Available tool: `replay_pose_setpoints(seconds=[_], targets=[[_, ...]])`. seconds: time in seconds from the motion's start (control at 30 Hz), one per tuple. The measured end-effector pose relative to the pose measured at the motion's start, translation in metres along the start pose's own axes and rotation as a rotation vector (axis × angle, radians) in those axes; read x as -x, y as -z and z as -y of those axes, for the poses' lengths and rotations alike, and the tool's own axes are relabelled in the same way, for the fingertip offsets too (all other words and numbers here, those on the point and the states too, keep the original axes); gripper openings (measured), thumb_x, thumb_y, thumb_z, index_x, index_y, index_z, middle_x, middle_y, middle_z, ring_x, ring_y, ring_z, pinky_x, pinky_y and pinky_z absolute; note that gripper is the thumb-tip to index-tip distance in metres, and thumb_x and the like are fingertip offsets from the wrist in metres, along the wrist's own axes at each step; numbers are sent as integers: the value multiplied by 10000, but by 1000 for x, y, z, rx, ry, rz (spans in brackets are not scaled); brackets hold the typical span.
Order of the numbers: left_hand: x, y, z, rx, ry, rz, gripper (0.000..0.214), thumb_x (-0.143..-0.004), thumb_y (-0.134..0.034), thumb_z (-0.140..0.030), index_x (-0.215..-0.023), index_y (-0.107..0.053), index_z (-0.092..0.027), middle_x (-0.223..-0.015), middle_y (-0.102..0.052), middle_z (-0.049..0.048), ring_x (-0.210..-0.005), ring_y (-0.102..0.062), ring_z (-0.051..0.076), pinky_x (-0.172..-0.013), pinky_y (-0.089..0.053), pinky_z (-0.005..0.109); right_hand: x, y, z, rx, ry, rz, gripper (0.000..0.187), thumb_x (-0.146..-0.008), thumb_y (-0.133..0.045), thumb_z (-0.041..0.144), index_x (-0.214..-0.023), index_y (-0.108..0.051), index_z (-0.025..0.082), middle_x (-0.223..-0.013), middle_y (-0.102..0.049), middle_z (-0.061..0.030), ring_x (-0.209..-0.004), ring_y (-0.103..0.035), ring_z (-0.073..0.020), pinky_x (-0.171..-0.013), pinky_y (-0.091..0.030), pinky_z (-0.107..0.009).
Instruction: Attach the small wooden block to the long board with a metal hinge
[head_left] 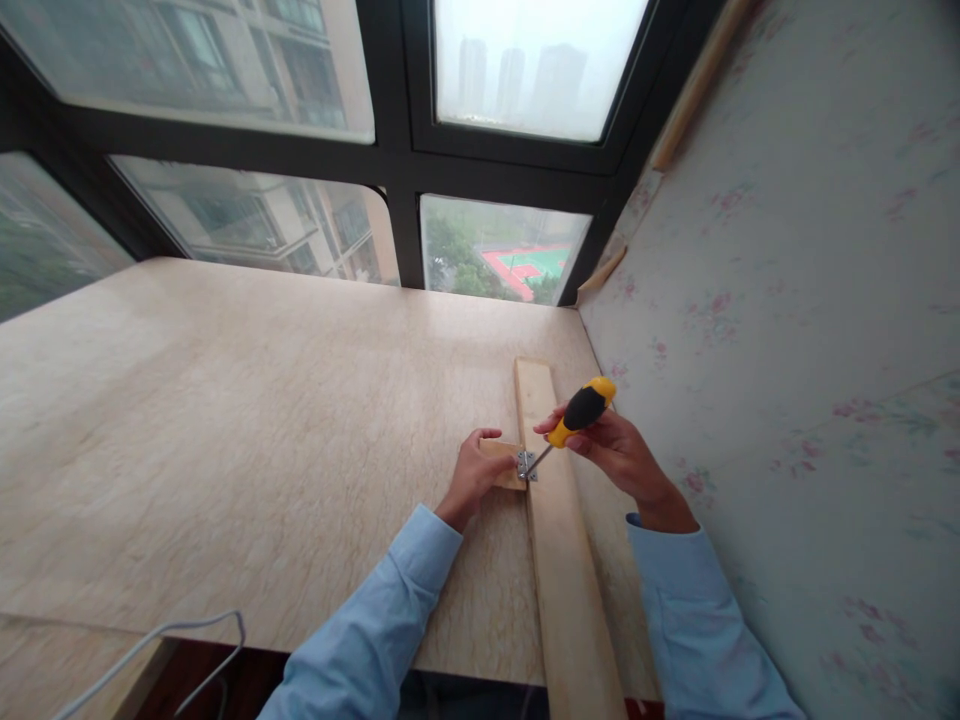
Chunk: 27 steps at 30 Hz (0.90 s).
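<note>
A yellow and black screwdriver [585,408] is held by its handle in my right hand [616,452], tilted so its shaft runs down and left. Its tip meets a small metal hinge [526,466]. The hinge spans a long wooden plank [564,560] and a short wooden block [504,472] butted against the plank's left side. My left hand [478,468] grips the short block, thumb lying toward the hinge and fingers around the far side. Any screw under the tip is too small to make out.
The plank lies on a wide marble-patterned counter [262,430] and reaches past its front edge. A floral-papered wall [787,300] rises close on the right. Dark-framed windows [409,160] stand behind. A white cable [187,622] loops at the front left.
</note>
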<state>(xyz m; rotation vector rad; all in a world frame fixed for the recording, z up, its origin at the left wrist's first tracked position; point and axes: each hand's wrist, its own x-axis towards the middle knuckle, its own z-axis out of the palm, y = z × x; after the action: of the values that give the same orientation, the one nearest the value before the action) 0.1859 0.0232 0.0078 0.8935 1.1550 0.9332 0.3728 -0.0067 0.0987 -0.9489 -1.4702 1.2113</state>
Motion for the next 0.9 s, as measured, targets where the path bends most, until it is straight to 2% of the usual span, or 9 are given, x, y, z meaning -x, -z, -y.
replay_pose_setpoints(seconds=[0.17, 0.5, 0.73, 0.9], targets=[[1, 0, -2, -1, 12, -2, 579, -521, -809, -150, -1051, -578, -116, -791, -653, 60, -661, -613, 166, -575, -482, 251, 1, -1, -6, -19, 18, -107, 291, -786, -737, 333, -1046, -653, 233, -982, -740, -51, -913, -704, -225, -882, -559, -442], [0, 0, -1, -15, 5, -11, 579, -534, -795, -141, -1070, -578, -114, -793, -649, 48, -665, -611, 157, -568, -488, 240, 4, -8, -12, 31, 54, -157, 247, -769, -759, 282, -985, -656, 223, -973, -726, -57, -918, -693, -222, -833, -581, -397], [5, 0, -6, -24, -13, -7, 576, -546, -800, -148, -1076, -578, -107, -797, -654, 55, -677, -617, 164, -572, -488, 239, 3, -19, -22, 99, 139, -345, 452, -543, -907, 276, -864, -593, 231, -819, -667, 9, -762, -643, -173, -736, -571, -331], [4, 0, -4, -22, -18, -13, 576, -539, -791, -141, -1074, -581, -107, -788, -653, 53, -673, -614, 164, -570, -484, 239, 2, -23, -28, 113, 201, -408, 491, -520, -915, 326, -852, -565, 233, -801, -628, 25, -739, -608, -154, -719, -552, -310]])
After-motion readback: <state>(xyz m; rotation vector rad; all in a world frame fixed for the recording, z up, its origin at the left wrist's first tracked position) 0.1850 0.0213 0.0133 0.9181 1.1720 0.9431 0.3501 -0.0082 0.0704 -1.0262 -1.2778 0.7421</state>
